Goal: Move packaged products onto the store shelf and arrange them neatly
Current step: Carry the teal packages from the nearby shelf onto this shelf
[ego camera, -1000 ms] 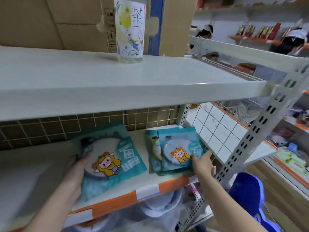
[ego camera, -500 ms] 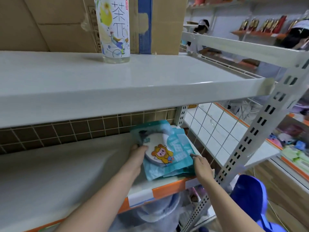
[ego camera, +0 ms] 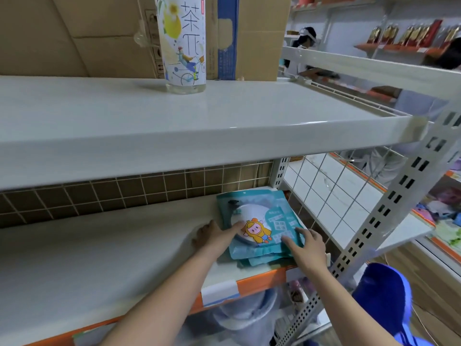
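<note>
A stack of teal packets (ego camera: 259, 221) with a yellow cartoon figure lies at the right end of the lower shelf (ego camera: 99, 250), against the wire side panel. My left hand (ego camera: 215, 237) rests at the stack's left edge, thumb laid flat on the top packet. My right hand (ego camera: 305, 248) presses straight fingers on the packet's front right corner. Lower packets peek out under the top one at the front.
A tall printed bottle (ego camera: 183, 43) stands on the upper shelf (ego camera: 199, 126) before cardboard boxes (ego camera: 74, 33). The perforated upright post (ego camera: 389, 211) rises at the right. A blue object (ego camera: 384, 298) sits low right. Other people work at far shelves.
One second ago the left packet lay apart on the shelf. My left hand slid it right onto the right stack, and both hands now rest on the stack.
</note>
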